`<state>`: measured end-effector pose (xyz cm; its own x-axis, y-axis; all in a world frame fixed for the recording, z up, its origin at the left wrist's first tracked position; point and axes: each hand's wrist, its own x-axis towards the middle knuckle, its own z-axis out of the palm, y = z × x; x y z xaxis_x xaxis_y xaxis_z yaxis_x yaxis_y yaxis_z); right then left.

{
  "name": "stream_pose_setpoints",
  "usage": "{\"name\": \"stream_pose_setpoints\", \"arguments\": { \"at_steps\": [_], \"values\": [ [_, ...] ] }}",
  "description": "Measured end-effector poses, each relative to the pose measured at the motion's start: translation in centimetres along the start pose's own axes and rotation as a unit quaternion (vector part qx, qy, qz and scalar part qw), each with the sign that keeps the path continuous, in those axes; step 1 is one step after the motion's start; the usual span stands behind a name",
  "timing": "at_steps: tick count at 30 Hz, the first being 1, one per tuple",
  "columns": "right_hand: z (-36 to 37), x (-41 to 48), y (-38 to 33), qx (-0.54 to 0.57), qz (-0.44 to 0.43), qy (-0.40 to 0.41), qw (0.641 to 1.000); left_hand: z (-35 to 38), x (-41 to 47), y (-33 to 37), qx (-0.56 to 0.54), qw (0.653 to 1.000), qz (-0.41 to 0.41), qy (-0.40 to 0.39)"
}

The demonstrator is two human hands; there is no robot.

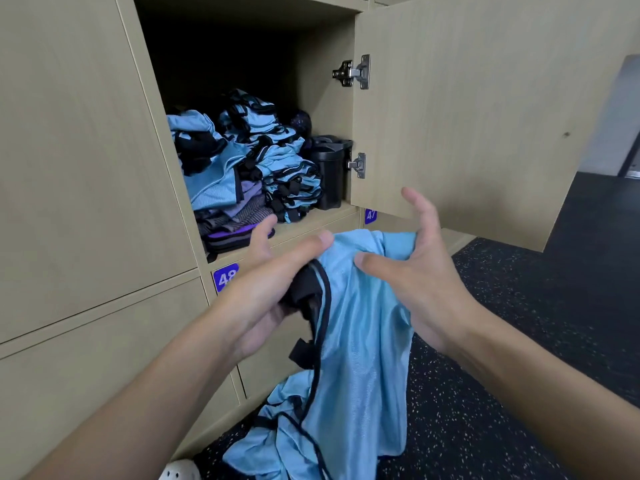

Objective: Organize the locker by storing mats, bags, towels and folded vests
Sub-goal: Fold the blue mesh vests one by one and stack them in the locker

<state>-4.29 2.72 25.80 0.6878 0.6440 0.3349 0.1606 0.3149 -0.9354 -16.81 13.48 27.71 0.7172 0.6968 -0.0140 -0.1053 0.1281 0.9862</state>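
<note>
- Before the open locker (322, 64), your left hand (273, 292) grips the vest (363, 341) by its black trim.
- Your right hand (419, 275) pinches its top edge, upper fingers splayed.
- Vest hangs between both hands.

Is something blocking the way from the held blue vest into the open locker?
Nothing visible blocks the vest: the door stands open. Inside, vest stacks and a black bin cover the shelf, so room remains only on top.

You can read two white numbers, each on a small blue label on the beige wooden locker front (86, 202). The label marked 48 (225, 278) sits below the lower left corner of the open compartment (322, 109), the label marked 47 (370, 215) below its lower right corner.
</note>
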Motion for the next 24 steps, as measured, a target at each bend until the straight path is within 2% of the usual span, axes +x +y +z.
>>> {"name": "stream_pose_setpoints", "arguments": {
  "at_steps": [4,7,9,13,17,20,22,24],
  "values": [
    [-0.4,0.6,-0.2,-0.007,-0.007,0.058,0.998,0.8,-0.9,-1.6,-0.024,0.999,0.002,-0.040],
    [-0.8,0.7,-0.3,-0.007,0.001,0.068,0.998,1.2,-1.1,-2.8,-0.003,0.999,0.009,-0.041],
    [-1.1,0.6,-0.7,-0.024,0.010,0.052,0.998,1.4,-1.0,-3.3,0.000,0.999,0.023,-0.027],
    [-1.7,0.1,-1.2,-0.063,0.047,-0.028,0.997,1.4,-0.5,-2.8,-0.057,0.996,0.065,0.001],
    [-2.1,0.2,-0.7,-0.069,0.092,-0.062,0.991,1.1,0.3,-1.6,-0.107,0.986,0.107,0.077],
    [-2.4,0.5,-0.8,-0.034,0.071,0.026,0.997,0.3,0.6,-0.6,-0.130,0.982,0.106,0.085],
    [-2.6,0.7,-0.9,-0.022,0.055,0.094,0.994,-0.2,0.6,0.0,-0.139,0.985,0.093,0.050],
    [-2.9,0.9,-1.0,-0.028,0.060,0.122,0.990,-0.5,0.4,0.5,-0.132,0.988,0.075,0.016]
  ]
}}
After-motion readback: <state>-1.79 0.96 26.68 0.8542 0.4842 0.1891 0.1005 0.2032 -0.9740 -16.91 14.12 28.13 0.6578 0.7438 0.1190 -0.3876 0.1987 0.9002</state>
